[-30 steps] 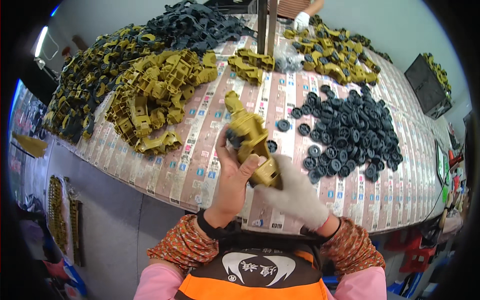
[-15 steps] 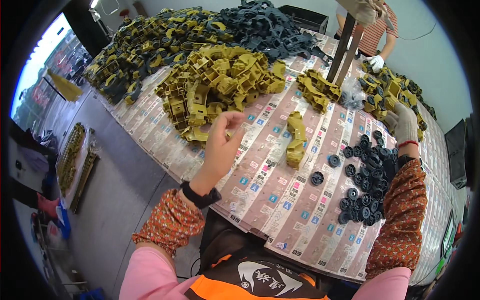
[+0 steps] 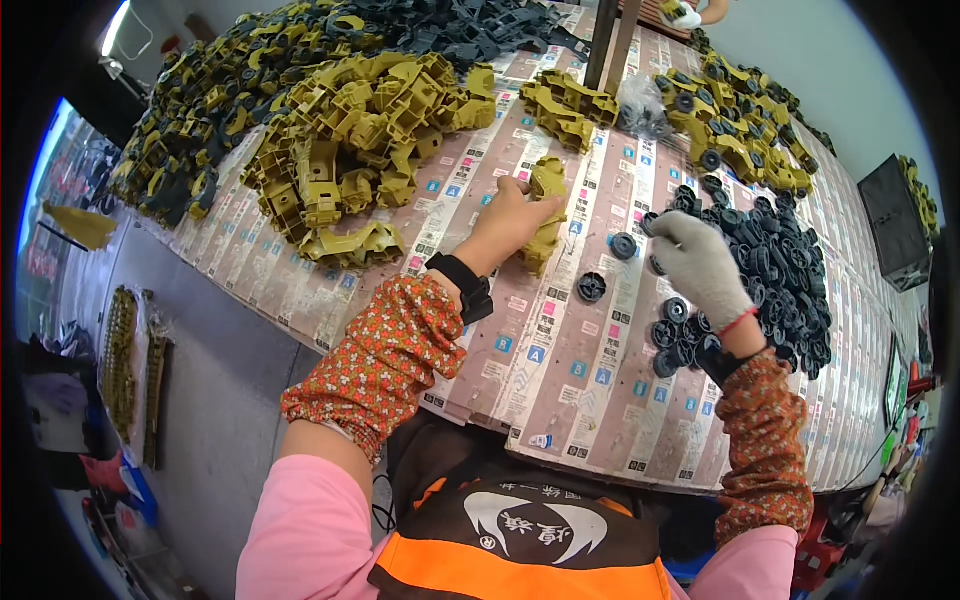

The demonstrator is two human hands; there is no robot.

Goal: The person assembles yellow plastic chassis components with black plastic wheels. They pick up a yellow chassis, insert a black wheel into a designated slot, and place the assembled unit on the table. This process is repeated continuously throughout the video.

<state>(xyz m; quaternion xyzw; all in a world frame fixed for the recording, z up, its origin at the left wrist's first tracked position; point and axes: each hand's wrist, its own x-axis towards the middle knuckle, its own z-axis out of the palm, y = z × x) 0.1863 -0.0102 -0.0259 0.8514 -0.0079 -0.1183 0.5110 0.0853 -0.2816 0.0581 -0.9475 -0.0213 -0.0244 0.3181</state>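
1 fisheye view from the wearer's head, steeply down over the worktable [image 3: 600, 345]
The left of 2 side-by-side head cameras faces forward and down; the black-and-orange apron [image 3: 525, 555] sits nearest, along the lower edge; the left hand [image 3: 508, 222] and gloved right hand [image 3: 702, 268] lie at middle range; a co-worker's hand [image 3: 682, 15] is far off at the top; the wide lens takes in floor [image 3: 215, 350] at left and bows the worktable's front edge.

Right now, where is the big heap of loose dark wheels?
In the head view, the heap of dark wheels lies on the right side of the table, next to the gloved right hand and below a pile of yellow parts.
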